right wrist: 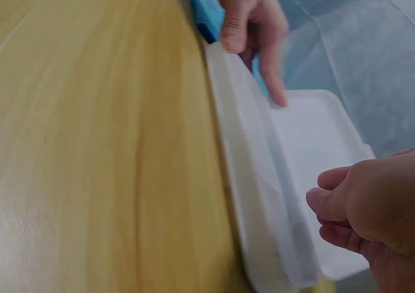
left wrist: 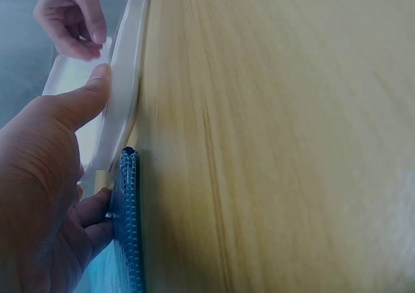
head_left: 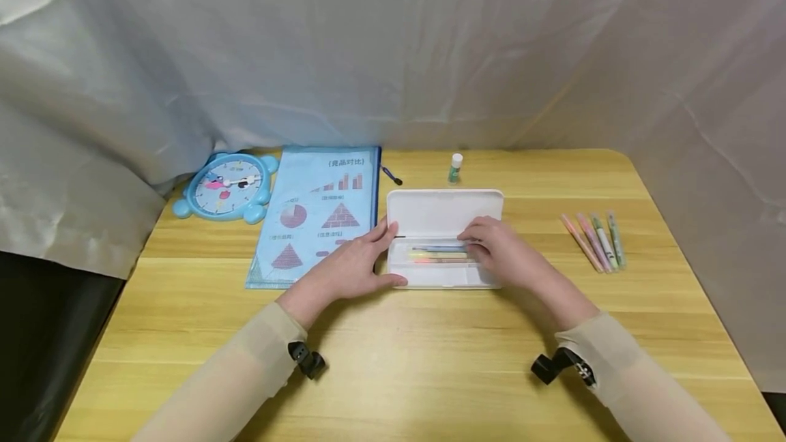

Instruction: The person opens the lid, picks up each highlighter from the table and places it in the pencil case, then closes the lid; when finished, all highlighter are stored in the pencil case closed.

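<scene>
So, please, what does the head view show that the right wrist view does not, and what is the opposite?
Only head view: the blue clock, the white-capped tube and the four pens lying at the right.

Only right wrist view: a close, low look along the white case's outer front wall.

Both: left hand at the case's end, right hand, raised lid, wooden table, grey curtain and blue folder, partly.

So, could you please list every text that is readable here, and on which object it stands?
"竞品对比": heading on the blue folder; its smaller labels are too blurred.
Clock: dial marks too small to read.
Glue stick: label too small to read.
Loose pens: no readable text.
White case: no readable text.
</scene>
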`<action>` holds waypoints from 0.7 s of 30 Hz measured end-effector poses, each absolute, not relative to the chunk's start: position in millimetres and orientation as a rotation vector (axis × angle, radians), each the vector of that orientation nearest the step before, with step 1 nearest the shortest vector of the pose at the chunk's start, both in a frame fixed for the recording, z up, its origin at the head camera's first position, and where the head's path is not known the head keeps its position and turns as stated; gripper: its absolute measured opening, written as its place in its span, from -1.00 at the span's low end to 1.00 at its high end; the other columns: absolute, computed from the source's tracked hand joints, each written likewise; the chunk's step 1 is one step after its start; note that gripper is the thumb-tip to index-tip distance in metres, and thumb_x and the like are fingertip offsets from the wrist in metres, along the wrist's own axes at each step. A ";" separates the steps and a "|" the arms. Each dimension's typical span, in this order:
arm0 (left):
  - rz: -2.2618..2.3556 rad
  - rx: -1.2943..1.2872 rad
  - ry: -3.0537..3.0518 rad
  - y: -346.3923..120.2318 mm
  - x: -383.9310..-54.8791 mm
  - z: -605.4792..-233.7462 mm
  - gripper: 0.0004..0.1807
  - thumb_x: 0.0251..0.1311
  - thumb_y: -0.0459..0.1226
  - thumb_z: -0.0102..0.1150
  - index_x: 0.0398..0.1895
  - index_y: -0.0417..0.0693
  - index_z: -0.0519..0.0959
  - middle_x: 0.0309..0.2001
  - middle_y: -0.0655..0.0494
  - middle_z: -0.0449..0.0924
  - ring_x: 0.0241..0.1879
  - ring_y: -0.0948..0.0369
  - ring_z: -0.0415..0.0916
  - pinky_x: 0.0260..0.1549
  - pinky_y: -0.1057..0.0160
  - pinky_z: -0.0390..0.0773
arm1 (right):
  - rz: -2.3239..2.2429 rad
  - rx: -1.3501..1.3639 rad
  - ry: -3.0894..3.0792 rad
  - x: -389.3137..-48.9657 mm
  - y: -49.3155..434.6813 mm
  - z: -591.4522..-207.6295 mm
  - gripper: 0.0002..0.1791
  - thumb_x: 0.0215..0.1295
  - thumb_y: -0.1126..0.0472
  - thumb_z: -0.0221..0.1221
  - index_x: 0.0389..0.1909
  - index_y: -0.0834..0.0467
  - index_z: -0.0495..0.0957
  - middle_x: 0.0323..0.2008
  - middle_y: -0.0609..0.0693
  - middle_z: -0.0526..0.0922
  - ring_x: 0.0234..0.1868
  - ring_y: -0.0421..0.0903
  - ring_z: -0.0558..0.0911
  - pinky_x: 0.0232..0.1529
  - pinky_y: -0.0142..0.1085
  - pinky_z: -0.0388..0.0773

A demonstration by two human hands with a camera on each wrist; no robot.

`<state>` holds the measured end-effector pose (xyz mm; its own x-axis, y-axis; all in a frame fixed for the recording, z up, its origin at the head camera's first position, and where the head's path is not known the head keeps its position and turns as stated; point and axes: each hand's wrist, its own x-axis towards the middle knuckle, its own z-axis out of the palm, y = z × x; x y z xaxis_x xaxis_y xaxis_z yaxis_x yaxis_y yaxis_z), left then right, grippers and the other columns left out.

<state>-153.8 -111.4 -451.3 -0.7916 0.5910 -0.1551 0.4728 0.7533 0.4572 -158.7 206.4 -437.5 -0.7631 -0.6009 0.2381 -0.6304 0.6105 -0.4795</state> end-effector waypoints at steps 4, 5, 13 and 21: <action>0.588 0.824 2.658 -111.4 -154.0 -451.0 0.19 0.31 0.35 0.25 0.73 0.00 -0.13 0.70 -0.09 -0.29 0.52 -0.13 0.22 0.37 -0.05 0.41 | 0.926 0.973 -2.781 -154.5 220.0 -428.4 -0.80 0.31 0.56 0.34 -0.07 0.39 0.74 -0.14 0.18 0.73 -0.11 0.10 0.70 -0.06 0.02 0.67; 0.589 0.824 2.657 -111.3 -154.0 -450.9 0.19 0.31 0.35 0.25 0.73 0.01 -0.13 0.70 -0.08 -0.29 0.53 -0.13 0.22 0.38 -0.05 0.39 | 0.945 0.934 -2.796 -152.6 224.0 -425.5 -0.79 0.32 0.56 0.33 -0.06 0.39 0.73 -0.12 0.19 0.73 -0.11 0.10 0.71 -0.05 0.03 0.68; 0.600 0.831 2.666 -111.2 -153.9 -451.8 0.19 0.31 0.35 0.26 0.73 -0.01 -0.11 0.70 -0.09 -0.29 0.51 -0.14 0.25 0.35 -0.05 0.43 | 0.933 0.696 -2.747 -140.0 268.2 -409.7 -0.76 0.33 0.47 0.39 -0.01 0.29 0.75 -0.04 0.14 0.77 -0.08 0.11 0.73 -0.08 0.11 0.64; 0.584 0.817 2.667 -111.4 -152.6 -451.5 0.17 0.32 0.35 0.23 0.72 0.03 -0.13 0.71 -0.04 -0.29 0.51 -0.14 0.25 0.31 -0.06 0.47 | 0.865 0.463 -2.701 -127.5 325.4 -412.0 -0.74 0.30 0.47 0.41 -0.01 0.29 0.75 -0.17 0.16 0.77 -0.20 -0.13 0.66 0.06 -0.17 0.52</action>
<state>-152.6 -111.4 -451.5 -0.7970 0.5839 -0.1543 0.4661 0.7572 0.4576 -127.5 325.4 -412.0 -0.9134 -0.2177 0.3439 -0.3770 0.7711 -0.5131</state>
